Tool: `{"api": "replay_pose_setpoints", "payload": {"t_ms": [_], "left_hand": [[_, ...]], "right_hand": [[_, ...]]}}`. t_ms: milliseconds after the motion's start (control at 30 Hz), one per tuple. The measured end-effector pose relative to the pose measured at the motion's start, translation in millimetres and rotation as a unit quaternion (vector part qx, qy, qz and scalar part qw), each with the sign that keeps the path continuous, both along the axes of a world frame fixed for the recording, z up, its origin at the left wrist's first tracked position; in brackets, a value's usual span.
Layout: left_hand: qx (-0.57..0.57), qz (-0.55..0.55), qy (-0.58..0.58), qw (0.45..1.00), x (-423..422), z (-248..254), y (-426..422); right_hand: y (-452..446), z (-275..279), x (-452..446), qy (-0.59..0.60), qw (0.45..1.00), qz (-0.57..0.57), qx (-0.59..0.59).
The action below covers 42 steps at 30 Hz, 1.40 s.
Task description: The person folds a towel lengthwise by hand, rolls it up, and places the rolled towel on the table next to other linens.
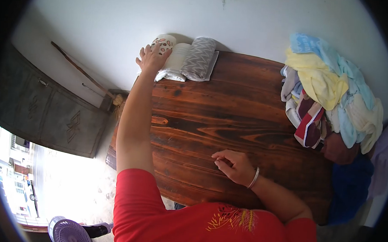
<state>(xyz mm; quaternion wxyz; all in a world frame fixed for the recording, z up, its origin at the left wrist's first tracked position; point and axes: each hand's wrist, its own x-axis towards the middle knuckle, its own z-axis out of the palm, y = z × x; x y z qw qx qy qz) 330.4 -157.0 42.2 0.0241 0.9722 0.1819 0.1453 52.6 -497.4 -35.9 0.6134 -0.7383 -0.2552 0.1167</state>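
Observation:
At the back left of the wooden table, my left hand [152, 58] rests with spread fingers on a rolled white towel with brown and pink spots [164, 42]. Beside that roll lies a folded white towel [176, 62], and right of it a rolled grey-and-white zigzag towel [198, 59]. My right hand [236, 167], with a bracelet at the wrist, hovers over or rests on the front part of the table. Its fingers are loosely curled together and nothing shows in them.
A heap of loose towels and cloths [319, 79] covers the right end of the wooden table [242, 108], and a blue cloth [351, 188] hangs over the edge there. A wall stands behind. At left are a dark metal door [52, 102], a wooden stick [81, 68] and a purple fan [70, 232].

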Motion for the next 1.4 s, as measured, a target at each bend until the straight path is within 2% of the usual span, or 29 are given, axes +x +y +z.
{"api": "replay_pose_setpoints", "payload": {"t_ms": [133,333,433,533,633,733,833,933,967,1067,1133,1167,1200,1233,1400], "left_hand": [[-0.067,0.005,0.079,0.995,1.1,-7.8,1.6],[-0.068,-0.016,0.072,0.995,-2.9,-13.1,7.5],[-0.026,-0.02,0.059,0.998,-6.5,-14.4,5.7],[0.086,0.006,-0.01,0.996,-22.4,-17.9,-13.5],[0.177,-0.085,-0.16,0.967,-45.6,-32.8,-44.6],[0.081,-0.26,-0.155,0.95,-73.4,-40.1,-99.0],[0.002,-0.422,-0.234,0.876,-126.5,-11.7,-179.6],[-0.139,-0.609,-0.186,0.758,-198.9,49.9,-242.8],[-0.164,-0.668,-0.213,0.694,-223.6,72.8,-258.6],[-0.242,-0.745,-0.25,0.569,-296.3,125.9,-292.1],[-0.285,-0.775,-0.262,0.499,-325.8,133.7,-303.6],[-0.303,-0.784,-0.266,0.472,-336.5,132.7,-307.0],[-0.318,-0.791,-0.268,0.449,-343.2,130.0,-308.6],[-0.329,-0.795,-0.267,0.433,-349.6,128.8,-307.6],[-0.383,-0.803,-0.249,0.383,-352.0,127.3,-283.5]], "right_hand": [[0.4,-0.1,0.2,-0.03,0.999,-0.007,0.008],[0.4,-0.7,0.3,-0.044,0.999,-0.004,0.004],[0.7,-0.8,0.1,-0.038,0.999,-0.002,-0.003],[-0.2,-5.1,0.7,-0.042,0.999,-0.005,-0.002],[1.0,-10.4,1.0,-0.057,0.998,-0.011,0.013],[-1.6,-5.8,1.7,-0.058,0.998,-0.001,-0.001],[-0.2,-8.0,2.4,-0.069,0.998,-0.004,0.006],[3.7,-15.8,1.2,-0.109,0.993,-0.027,0.041],[3.9,-28.4,2.8,-0.156,0.987,-0.032,0.035],[0.4,-26.0,4.4,-0.064,0.998,-0.021,0.005],[2.2,-26.3,3.9,0.003,1.0,0.005,-0.014],[0.8,-18.6,0.5,-0.002,0.999,0.002,0.034],[0.9,-16.4,1.3,0.05,0.998,0.011,0.021],[0.4,-16.5,0.7,0.037,0.999,0.009,0.029],[4.0,-25.0,0.6,0.01,0.999,0.017,0.05]]}}
